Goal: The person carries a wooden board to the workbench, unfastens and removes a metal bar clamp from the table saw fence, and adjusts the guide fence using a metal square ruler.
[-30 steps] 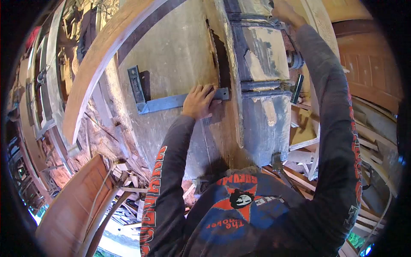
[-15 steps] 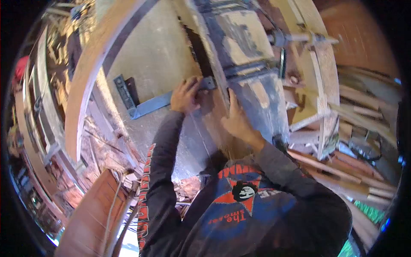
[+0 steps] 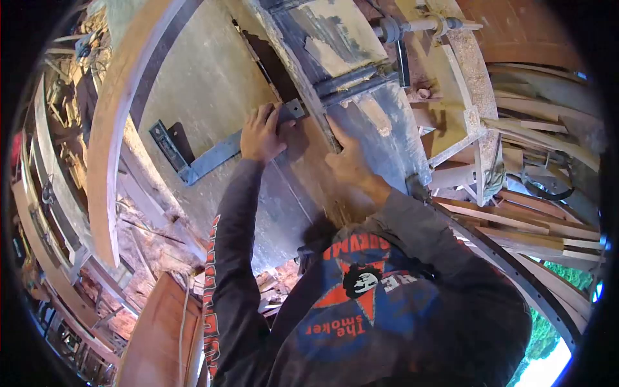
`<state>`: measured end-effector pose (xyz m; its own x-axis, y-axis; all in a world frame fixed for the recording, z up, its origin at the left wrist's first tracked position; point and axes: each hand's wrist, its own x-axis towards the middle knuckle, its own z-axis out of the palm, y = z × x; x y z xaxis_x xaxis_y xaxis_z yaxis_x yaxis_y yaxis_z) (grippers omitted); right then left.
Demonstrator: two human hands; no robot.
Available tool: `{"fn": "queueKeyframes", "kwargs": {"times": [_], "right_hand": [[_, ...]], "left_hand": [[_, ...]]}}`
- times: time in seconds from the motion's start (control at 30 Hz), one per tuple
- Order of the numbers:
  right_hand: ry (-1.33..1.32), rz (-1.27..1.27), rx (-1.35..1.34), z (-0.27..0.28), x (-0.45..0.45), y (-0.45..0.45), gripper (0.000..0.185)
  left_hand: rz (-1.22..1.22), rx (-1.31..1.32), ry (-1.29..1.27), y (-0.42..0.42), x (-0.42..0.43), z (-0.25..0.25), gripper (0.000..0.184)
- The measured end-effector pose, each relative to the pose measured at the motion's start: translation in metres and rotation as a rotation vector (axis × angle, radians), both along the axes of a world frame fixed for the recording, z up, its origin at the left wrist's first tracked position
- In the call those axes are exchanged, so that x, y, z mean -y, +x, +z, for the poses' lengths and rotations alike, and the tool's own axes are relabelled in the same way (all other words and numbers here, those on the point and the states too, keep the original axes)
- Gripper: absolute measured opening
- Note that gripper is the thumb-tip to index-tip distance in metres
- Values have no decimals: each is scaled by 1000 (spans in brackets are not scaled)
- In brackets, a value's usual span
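Observation:
A metal try square [image 3: 216, 153] lies flat on the worn wooden table [image 3: 213, 77]. My left hand [image 3: 263, 134] rests over its blade near the end, the fingers bent round it and pressing it down. My right hand [image 3: 351, 161] is beside the raised wooden fence [image 3: 293, 68], with the index finger stretched along its edge and the other fingers curled under. Whether the right hand holds anything is hidden. A dark slot [image 3: 267, 58] opens in the table left of the fence.
A curved wooden piece [image 3: 106, 129] arches at the left. A reddish panel [image 3: 158, 329] stands at the lower left. At the upper right are a metal shaft [image 3: 419, 26] and a wooden frame [image 3: 474, 122]. Stacked boards [image 3: 529, 226] lie at the right.
My right hand has come down from the far top right to the fence near my left hand. My left hand stays on the square. The whole view has shifted and turned.

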<state>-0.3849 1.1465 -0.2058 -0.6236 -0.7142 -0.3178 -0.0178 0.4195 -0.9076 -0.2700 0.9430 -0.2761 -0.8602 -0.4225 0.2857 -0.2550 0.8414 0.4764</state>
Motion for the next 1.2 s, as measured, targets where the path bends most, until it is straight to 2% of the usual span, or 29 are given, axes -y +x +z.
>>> {"fn": "queueKeyframes", "kwargs": {"times": [0.1,0.17,0.3,0.4,0.57,0.67,0.8,0.87,0.9,0.97,1.2], "right_hand": [[105,48,56,17,5,-2,78],[49,29,-49,15,12,5,78],[3,-21,-76,-2,7,10,80],[77,22,-151,-7,7,7,81],[100,18,18,16,9,6,81],[-4,-11,-35,7,9,8,81],[-5,-8,-74,7,10,8,81],[63,-15,107,13,11,7,80],[65,-14,108,10,10,8,80],[25,-6,-98,0,9,10,79],[-46,-5,-234,-5,9,11,79]], "left_hand": [[-11,24,3,-2,1,3,58],[-24,53,5,-1,2,2,58],[-22,5,-22,-1,-3,1,57],[-15,-1,-27,-4,0,1,54],[-5,41,21,-6,-3,5,49],[-15,23,4,-5,-2,4,49],[-34,27,9,-4,1,7,49],[-44,41,-2,-2,2,6,50],[-53,43,-16,-2,3,5,50],[-61,41,-28,-2,4,0,50],[-70,18,-13,-3,3,2,49]]}}
